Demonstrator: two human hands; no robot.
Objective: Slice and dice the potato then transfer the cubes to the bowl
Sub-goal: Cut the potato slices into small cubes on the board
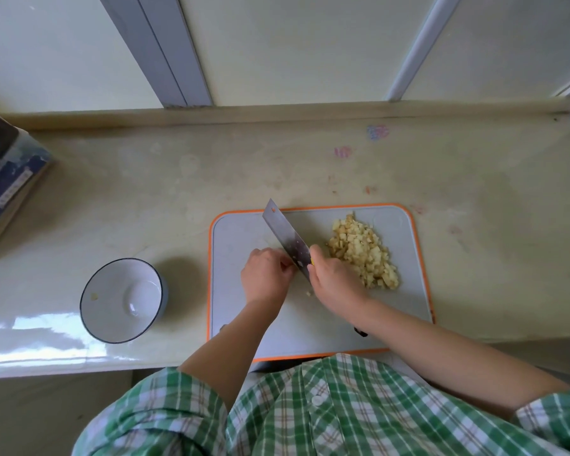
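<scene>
Dicing looks nearly done: potato cubes (362,255) are heaped on the right of the cutting board (244,232). The right hand (334,281) grips the knife (287,238). The left hand (265,274) curls beside the blade, perhaps on a last piece; I cannot tell. The bowl (112,291), left on the counter (145,192), holds barely a scrap, so the transfer remains.

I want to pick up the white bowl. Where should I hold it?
Probably by its rim, thumb inside and fingers outside. The bowl stands upright with its mouth open, so the rim is free all round. Come from above, on the side away from the cutting board, where the right hand grips the knife.
</scene>
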